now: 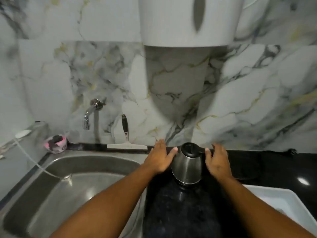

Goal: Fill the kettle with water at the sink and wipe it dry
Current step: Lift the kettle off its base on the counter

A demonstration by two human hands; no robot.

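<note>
A steel kettle with a black lid stands upright on the black counter, just right of the steel sink. My left hand hovers at the kettle's left side, fingers spread, thumb close to the lid. My right hand is open at the kettle's right side, thumb near the black handle. Neither hand grips the kettle. A chrome tap juts from the marble wall above the sink's back edge. No water is seen running.
A squeegee leans on the wall behind the sink. A pink and black scrubber sits at the sink's back left corner. A white tray lies on the counter at the right. A white appliance hangs overhead.
</note>
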